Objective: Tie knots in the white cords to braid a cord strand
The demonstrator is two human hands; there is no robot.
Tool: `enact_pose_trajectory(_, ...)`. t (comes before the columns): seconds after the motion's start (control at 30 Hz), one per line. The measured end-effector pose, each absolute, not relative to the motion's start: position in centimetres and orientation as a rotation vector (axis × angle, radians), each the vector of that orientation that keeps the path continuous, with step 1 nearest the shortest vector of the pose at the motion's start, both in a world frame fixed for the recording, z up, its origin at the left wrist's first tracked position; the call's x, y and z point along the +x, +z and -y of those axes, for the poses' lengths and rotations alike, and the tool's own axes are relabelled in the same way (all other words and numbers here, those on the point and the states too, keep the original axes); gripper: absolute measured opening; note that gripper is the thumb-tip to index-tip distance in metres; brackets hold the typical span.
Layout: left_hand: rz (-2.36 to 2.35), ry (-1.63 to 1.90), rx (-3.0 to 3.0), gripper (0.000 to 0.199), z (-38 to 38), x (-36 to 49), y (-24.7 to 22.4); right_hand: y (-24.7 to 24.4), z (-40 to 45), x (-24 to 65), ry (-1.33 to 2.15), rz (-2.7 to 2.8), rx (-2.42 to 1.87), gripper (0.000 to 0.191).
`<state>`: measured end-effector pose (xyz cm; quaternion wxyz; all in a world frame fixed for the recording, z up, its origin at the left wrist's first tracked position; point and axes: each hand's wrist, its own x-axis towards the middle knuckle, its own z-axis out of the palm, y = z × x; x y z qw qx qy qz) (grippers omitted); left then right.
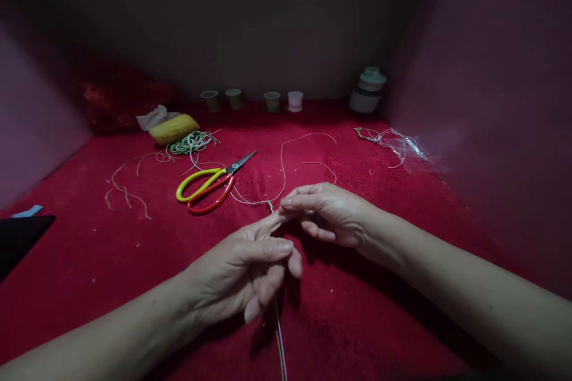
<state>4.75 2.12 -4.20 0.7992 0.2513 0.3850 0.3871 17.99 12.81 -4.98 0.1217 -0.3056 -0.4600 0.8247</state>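
Note:
A thin cord, white with green in it, runs toward me below my left hand (252, 271) as parallel strands (279, 339). My left hand is closed round the cord, index finger stretched forward and thumb bent over the other fingers. The fingertips of my right hand (333, 213) pinch together at the tip of that index finger; the bit of cord between them is mostly hidden. Just beyond the fingertips a small green knotted part (270, 205) shows. From there pale loose cord ends (283, 161) curve away across the red cloth (366, 321).
Scissors (217, 184) with yellow and red handles lie left of the hands. Behind them are a green-white cord bundle (192, 143) and a yellow roll (174, 129). Several spools (272, 102) and a white bottle (368, 92) stand at the back. Cord and clear plastic (404, 146) lie right.

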Motion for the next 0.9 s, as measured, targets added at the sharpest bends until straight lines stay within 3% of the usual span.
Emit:
enact_pose_trajectory(0.13,-0.925,0.732,0.558,0.016,-1.8,4.3,-3.8,-4.6,-13.0,18.1,2.470,1.335,-0.919,0.013)
enact_pose_trajectory(0.33,-1.417,0.352,1.119,0.026,-1.4,-0.9,-0.7,-4.8,-12.9,18.0,2.331,1.375,-1.003,0.019)
enact_pose_trajectory(0.6,-1.678,0.523,1.621,0.030,-2.1,-4.5,0.8,-5.6,-12.3,17.7,2.165,1.504,-0.967,0.007)
enact_pose_trajectory(0.73,-1.794,0.676,1.597,0.035,-2.5,-3.7,0.4,-5.3,-12.0,17.7,2.023,1.589,-0.934,0.021)
enact_pose_trajectory(0.9,-1.753,0.535,1.415,0.035,-2.9,-2.8,-1.2,-5.6,-11.9,17.7,1.695,2.020,-0.869,0.025)
